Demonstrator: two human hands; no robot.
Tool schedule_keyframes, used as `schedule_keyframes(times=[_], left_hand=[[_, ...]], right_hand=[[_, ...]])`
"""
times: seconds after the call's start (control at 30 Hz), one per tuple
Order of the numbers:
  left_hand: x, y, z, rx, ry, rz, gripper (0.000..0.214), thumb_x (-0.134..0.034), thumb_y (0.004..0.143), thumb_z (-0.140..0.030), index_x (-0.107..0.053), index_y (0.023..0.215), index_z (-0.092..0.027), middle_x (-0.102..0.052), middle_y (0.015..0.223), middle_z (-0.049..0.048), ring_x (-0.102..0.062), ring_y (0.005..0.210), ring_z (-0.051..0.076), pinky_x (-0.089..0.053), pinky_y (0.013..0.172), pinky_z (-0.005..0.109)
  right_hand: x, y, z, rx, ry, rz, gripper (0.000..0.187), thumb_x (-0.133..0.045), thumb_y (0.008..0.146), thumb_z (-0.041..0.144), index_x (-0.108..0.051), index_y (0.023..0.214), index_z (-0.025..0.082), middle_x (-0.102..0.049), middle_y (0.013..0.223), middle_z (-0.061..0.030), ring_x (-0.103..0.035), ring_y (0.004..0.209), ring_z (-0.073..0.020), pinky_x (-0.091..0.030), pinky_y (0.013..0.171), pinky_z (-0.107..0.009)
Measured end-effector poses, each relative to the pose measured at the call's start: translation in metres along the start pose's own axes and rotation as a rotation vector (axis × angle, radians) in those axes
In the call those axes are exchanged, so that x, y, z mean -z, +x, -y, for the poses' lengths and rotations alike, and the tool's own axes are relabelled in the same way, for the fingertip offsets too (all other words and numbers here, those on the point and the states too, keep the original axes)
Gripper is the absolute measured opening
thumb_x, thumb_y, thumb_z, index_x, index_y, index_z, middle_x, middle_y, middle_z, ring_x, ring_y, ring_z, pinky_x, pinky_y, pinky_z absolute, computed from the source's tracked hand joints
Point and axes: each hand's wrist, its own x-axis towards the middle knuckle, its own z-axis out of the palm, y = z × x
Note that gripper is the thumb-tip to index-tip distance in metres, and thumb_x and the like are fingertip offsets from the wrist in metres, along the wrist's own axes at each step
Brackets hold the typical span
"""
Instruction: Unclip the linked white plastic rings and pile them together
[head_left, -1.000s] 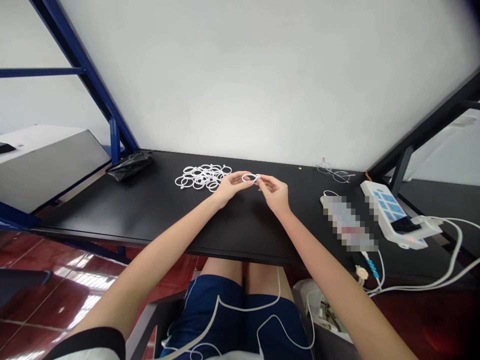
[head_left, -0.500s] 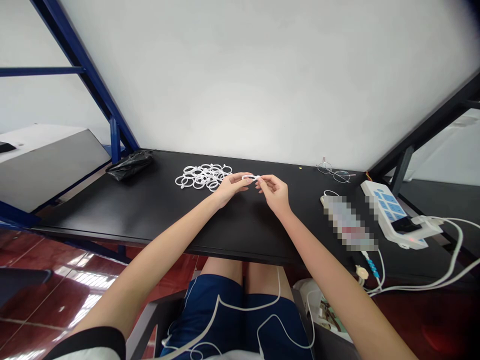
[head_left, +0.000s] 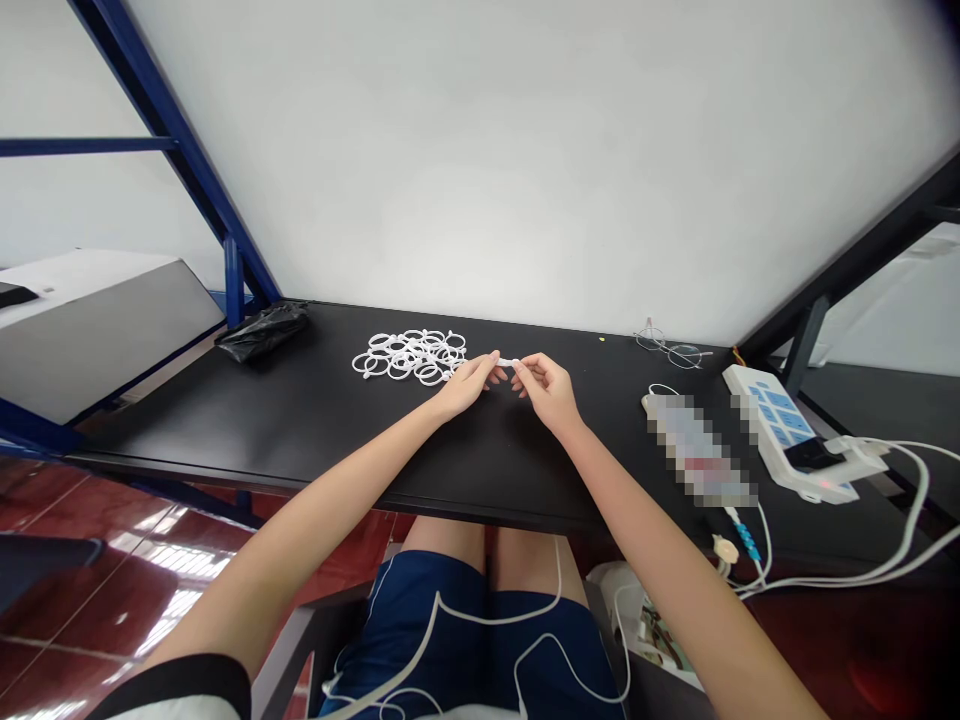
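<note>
Both hands meet over the middle of the black table (head_left: 300,430). My left hand (head_left: 466,385) and my right hand (head_left: 546,385) each pinch one end of a small white plastic ring (head_left: 507,361), held edge-on between the fingertips just above the tabletop. A heap of several white plastic rings (head_left: 411,356) lies on the table just left of my left hand.
A crumpled black plastic bag (head_left: 261,330) lies at the back left. Wire glasses (head_left: 670,346) rest at the back right. A white power strip (head_left: 784,425) with white cables (head_left: 862,560) and a blurred flat object (head_left: 694,445) occupy the right side. Blue frame bars (head_left: 180,150) rise on the left.
The ring has tipped from lying open and flat to edge-on, so it looks thinner. Both hands shifted slightly, staying together.
</note>
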Motion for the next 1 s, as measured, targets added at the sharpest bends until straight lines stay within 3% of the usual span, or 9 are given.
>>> schedule_keyframes(times=[0.27, 0.43, 0.53, 0.8, 1.0], left_hand=[[0.000, 0.001, 0.003, 0.007, 0.034, 0.012, 0.041, -0.028, 0.094, -0.043, -0.055, 0.082, -0.016, -0.063, 0.083, 0.0061, -0.058, 0.081, 0.017, -0.041, 0.059, 0.025], [0.001, 0.002, -0.001, 0.015, 0.040, 0.017, 0.035, -0.026, 0.091, -0.033, -0.052, 0.073, -0.017, -0.052, 0.065, 0.0013, -0.051, 0.065, 0.015, -0.039, 0.056, 0.025], [-0.003, -0.002, -0.004, -0.002, 0.075, -0.020, 0.031, -0.030, 0.090, -0.029, -0.049, 0.068, -0.017, -0.048, 0.062, -0.0008, -0.047, 0.062, 0.013, -0.039, 0.060, 0.025], [-0.013, -0.010, -0.009, -0.051, 0.113, -0.040, 0.037, -0.027, 0.095, -0.032, -0.045, 0.065, -0.018, -0.046, 0.061, -0.0022, -0.045, 0.063, 0.013, -0.038, 0.066, 0.027], [-0.012, -0.009, -0.007, -0.086, 0.109, 0.021, 0.035, -0.031, 0.094, -0.034, -0.047, 0.067, -0.018, -0.053, 0.066, -0.0005, -0.050, 0.068, 0.015, -0.042, 0.069, 0.027]], right_hand=[[0.000, -0.005, 0.005, -0.013, -0.095, 0.187, 0.041, -0.050, 0.092, 0.057, -0.043, 0.071, 0.022, -0.045, 0.049, 0.0074, -0.043, 0.039, -0.0085, -0.037, 0.043, -0.023], [-0.010, -0.010, -0.001, -0.006, -0.083, 0.234, 0.041, -0.043, 0.095, 0.055, -0.039, 0.069, 0.023, -0.036, 0.048, 0.0085, -0.035, 0.038, -0.0082, -0.031, 0.041, -0.023], [-0.021, -0.016, -0.004, 0.027, -0.111, 0.266, 0.039, -0.046, 0.094, 0.051, -0.040, 0.067, 0.023, -0.037, 0.050, 0.0068, -0.036, 0.043, -0.0092, -0.031, 0.044, -0.024], [-0.028, -0.018, 0.000, 0.076, -0.172, 0.191, 0.032, -0.054, 0.091, 0.042, -0.041, 0.069, 0.023, -0.033, 0.050, 0.0081, -0.030, 0.045, -0.0091, -0.027, 0.049, -0.026], [-0.025, -0.019, 0.004, 0.147, -0.468, 0.137, 0.025, -0.047, 0.094, 0.037, -0.045, 0.073, 0.023, -0.038, 0.052, 0.0067, -0.035, 0.046, -0.0109, -0.028, 0.053, -0.026]])
